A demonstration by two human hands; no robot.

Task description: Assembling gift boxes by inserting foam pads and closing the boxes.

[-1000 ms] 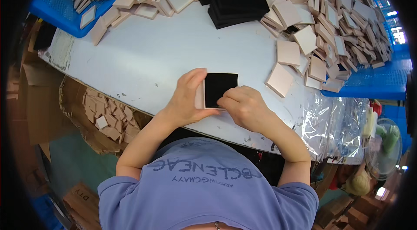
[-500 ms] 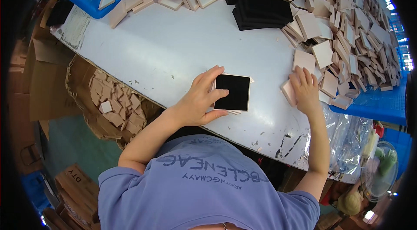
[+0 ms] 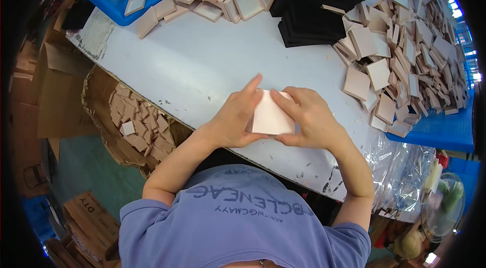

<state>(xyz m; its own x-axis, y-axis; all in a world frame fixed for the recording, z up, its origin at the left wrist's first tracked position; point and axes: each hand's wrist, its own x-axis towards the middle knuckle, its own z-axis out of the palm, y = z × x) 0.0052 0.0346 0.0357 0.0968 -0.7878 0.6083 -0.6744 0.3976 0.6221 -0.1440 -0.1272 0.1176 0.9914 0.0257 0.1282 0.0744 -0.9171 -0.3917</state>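
A pale pink square box lid [image 3: 273, 117] is between my two hands, above the near part of the white table. It hides the black-topped box beneath it, so how far the two fit together cannot be seen. My left hand [image 3: 234, 118] grips the left side, thumb along the near edge and index finger raised. From the right, my right hand [image 3: 313, 117] holds the lid, its fingers on the far right corner and its thumb at the near edge.
A heap of pale pink box pieces [image 3: 400, 55] fills the right of the table, beside a blue crate [image 3: 435, 131]. More pieces lie by a blue basket [image 3: 114, 5] at the far left. Black sheets [image 3: 314, 25] are stacked at the back. A carton [image 3: 109, 139] of pieces stands left.
My right hand has taken a pale pink lid from beside the right heap and brought it left over the black-topped box. My left hand has stayed at the box.
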